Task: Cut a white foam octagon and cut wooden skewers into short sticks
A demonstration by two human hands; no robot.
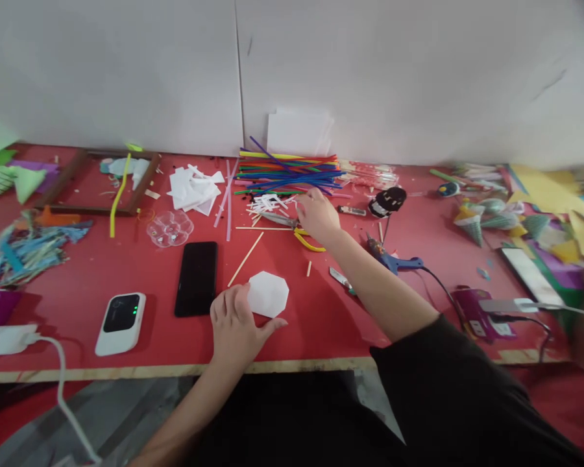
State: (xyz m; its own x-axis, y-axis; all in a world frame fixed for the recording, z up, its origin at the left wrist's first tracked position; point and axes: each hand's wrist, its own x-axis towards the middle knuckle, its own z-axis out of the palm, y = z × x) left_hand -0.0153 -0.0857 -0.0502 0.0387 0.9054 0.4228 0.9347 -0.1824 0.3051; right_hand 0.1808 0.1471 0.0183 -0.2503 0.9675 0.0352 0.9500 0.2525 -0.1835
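Near the table's front edge, my left hand (238,324) touches a white octagonal paper piece (268,294), its thumb spread away from the fingers. Farther forward, my right hand (318,214) is at the pile of short white strips (271,205), fingers pinched; what is between them is too small to name. Just below that hand are the yellow handles of pliers (309,242). Thin wooden sticks (245,259) lie between the two hands. Behind my right hand lies a bundle of coloured pipe cleaners (292,172).
On the red table (160,337) are a black phone (196,279) and a white device (121,323) at left. A blue glue gun (394,261) with a cord and a cutter (341,279) lie by my right forearm. White paper scraps (193,188) lie farther back.
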